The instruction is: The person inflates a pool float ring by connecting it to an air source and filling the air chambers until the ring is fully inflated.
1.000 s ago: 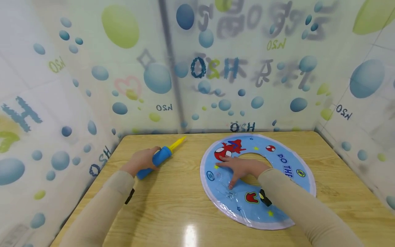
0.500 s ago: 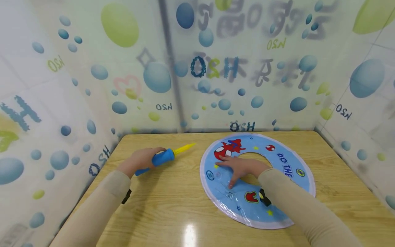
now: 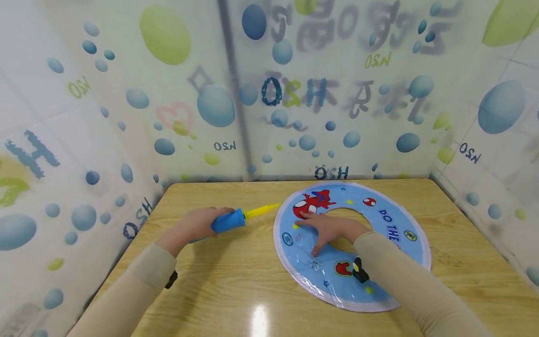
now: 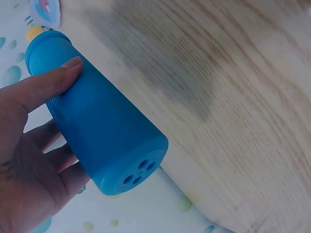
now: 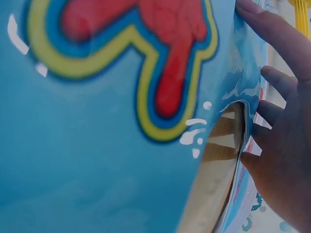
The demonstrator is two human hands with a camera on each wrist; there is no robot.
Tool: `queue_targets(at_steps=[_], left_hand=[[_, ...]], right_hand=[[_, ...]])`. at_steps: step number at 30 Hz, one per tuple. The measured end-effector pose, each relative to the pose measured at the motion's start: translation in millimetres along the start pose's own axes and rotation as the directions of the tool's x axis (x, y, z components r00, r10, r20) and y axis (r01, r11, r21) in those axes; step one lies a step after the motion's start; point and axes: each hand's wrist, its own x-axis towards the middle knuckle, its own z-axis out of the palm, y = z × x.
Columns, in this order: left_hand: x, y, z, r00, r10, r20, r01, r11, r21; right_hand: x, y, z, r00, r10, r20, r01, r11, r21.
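Observation:
My left hand grips the blue barrel of a hand air pump, held above the table at the left. Its yellow nozzle points right, with the tip close to the edge of a flat swim ring. In the left wrist view, the thumb lies along the pump barrel and the holed end faces the camera. My right hand rests with spread fingers on the left part of the ring, beside its centre hole. The ring is light blue with a red cartoon figure, stars and lettering.
The wooden table carries the ring on its right half. A curtain printed with bubbles and letters hangs behind the far edge and along both sides. The right forearm covers part of the ring.
My left hand has moved right with the pump, and the nozzle has swung from pointing up and right to nearly level, nearer the ring. The right hand and ring have stayed put.

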Motion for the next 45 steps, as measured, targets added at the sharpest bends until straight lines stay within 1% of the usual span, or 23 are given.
queue_targets(at_steps=[2, 4, 9, 13, 17, 19, 24, 32, 39, 45], left_hand=[[-4.3, 4.7, 0.1, 1.0, 0.012, -0.013, -0.012, 1.0, 0.002], [-8.3, 8.6, 0.2, 0.999, 0.027, -0.031, -0.027, 1.0, 0.008], [-14.1, 14.3, 0.7, 0.995, 0.063, -0.076, -0.061, 0.998, 0.033], [-17.0, 19.1, -0.1, 0.993, 0.087, -0.084, -0.083, 0.995, 0.052], [-19.5, 26.2, -1.6, 0.99, 0.107, -0.088, -0.101, 0.992, 0.069], [-20.8, 29.3, -2.5, 0.99, 0.111, -0.087, -0.105, 0.992, 0.073], [-25.9, 36.4, -3.8, 0.993, 0.096, -0.067, -0.091, 0.993, 0.071], [-28.2, 44.7, -6.8, 0.992, 0.118, -0.045, -0.115, 0.99, 0.076], [-29.3, 51.0, -11.0, 0.989, 0.141, -0.043, -0.135, 0.984, 0.114], [-30.2, 55.1, -11.8, 0.986, 0.158, -0.048, -0.151, 0.981, 0.125]], right_hand=[[-0.3, 1, 0, 1.0, -0.005, -0.004, 0.005, 1.0, -0.003], [-0.6, 1, 0, 1.0, -0.013, -0.018, 0.013, 1.0, 0.015], [0.5, 1, 1, 0.995, -0.02, -0.101, 0.027, 0.998, 0.061], [3.5, 1, 5, 0.985, -0.023, -0.17, 0.04, 0.995, 0.095], [5.8, 1, 7, 0.978, -0.031, -0.207, 0.054, 0.993, 0.103], [7.2, 0, 8, 0.976, -0.03, -0.215, 0.051, 0.994, 0.093], [10.9, -2, 11, 0.974, -0.031, -0.226, 0.048, 0.996, 0.071], [13.6, -6, 13, 0.967, -0.037, -0.252, 0.045, 0.999, 0.027], [18.0, -5, 16, 0.968, -0.024, -0.251, 0.054, 0.992, 0.113], [18.2, -6, 17, 0.967, -0.032, -0.254, 0.07, 0.987, 0.145]])
